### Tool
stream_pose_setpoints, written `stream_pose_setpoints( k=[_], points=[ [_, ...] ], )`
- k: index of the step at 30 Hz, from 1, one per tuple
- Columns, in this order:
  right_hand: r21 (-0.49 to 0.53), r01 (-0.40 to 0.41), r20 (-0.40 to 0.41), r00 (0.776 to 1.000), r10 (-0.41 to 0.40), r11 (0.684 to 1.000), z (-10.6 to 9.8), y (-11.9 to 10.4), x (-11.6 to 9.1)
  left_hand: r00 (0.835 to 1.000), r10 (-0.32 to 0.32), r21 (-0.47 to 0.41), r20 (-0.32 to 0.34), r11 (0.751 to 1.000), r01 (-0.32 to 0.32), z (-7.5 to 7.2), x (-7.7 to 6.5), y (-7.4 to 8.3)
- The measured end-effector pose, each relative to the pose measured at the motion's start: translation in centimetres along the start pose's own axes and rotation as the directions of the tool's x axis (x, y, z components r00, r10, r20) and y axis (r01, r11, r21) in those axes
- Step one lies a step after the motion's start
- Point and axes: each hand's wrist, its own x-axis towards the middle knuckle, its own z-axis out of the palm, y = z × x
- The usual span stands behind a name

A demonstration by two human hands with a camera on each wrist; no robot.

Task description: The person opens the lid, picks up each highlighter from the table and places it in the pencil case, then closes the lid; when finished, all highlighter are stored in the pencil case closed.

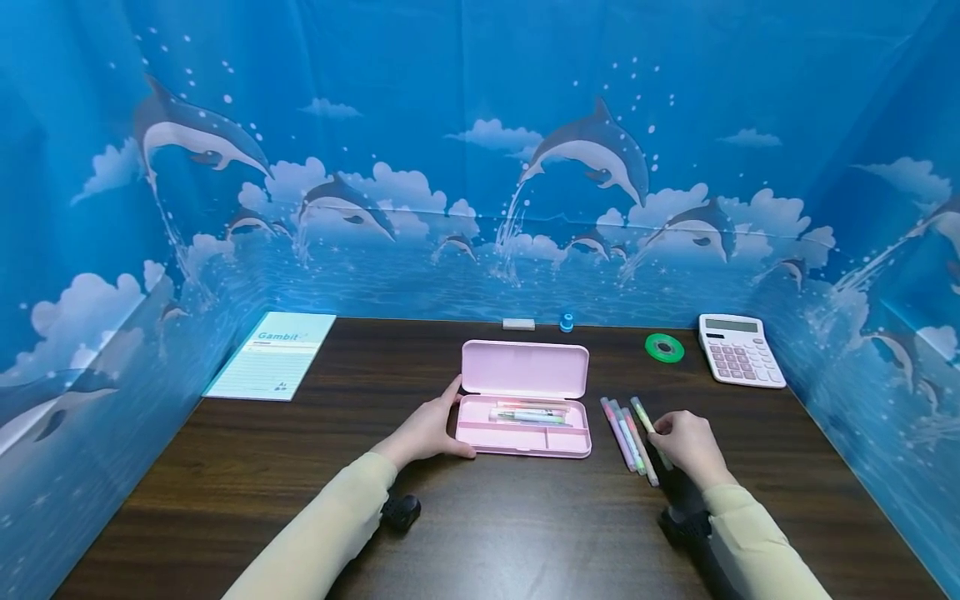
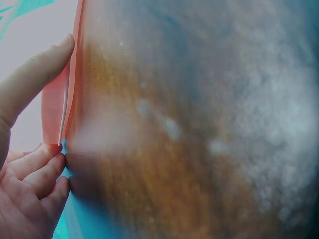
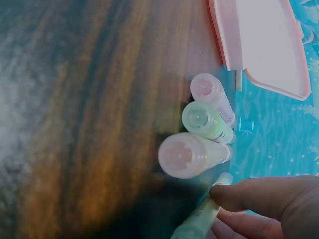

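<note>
An open pink pencil case lies with its lid folded back and a few pens in its long compartment. My left hand grips the left end of the case, thumb along the front edge and fingers round the side. To the right of the case, my right hand pinches a yellow-green marker between thumb and fingers. Beside it lie three more markers in a row: a purple one, a green-ended one and a peach-pink one. Their round ends face the right wrist camera.
A pale green notepad lies at the back left. Along the back edge are a white eraser-like block and a small blue item. A green tape roll and a calculator are at the back right. Blue dolphin-print curtains surround the table.
</note>
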Motion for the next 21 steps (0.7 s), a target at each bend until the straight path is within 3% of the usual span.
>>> stream_pose_setpoints(
  k=[6,14,21],
  points=[
    [0.000,-0.023,-0.015,1.000,0.023,1.000,-0.1,-0.1,-0.3,1.000,0.001,-0.001,-0.002,1.000,-0.001,0.0,0.0,0.0],
    [-0.025,0.041,-0.112,0.993,-0.043,0.999,-0.1,-0.7,-0.5,1.000,-0.006,-0.002,-0.004,1.000,0.006,0.0,0.0,0.1],
    [-0.030,0.083,-0.137,0.987,-0.086,0.996,0.0,-1.7,-0.8,1.000,-0.011,0.000,0.004,1.000,0.011,-0.1,-0.2,0.2]
  ],
)
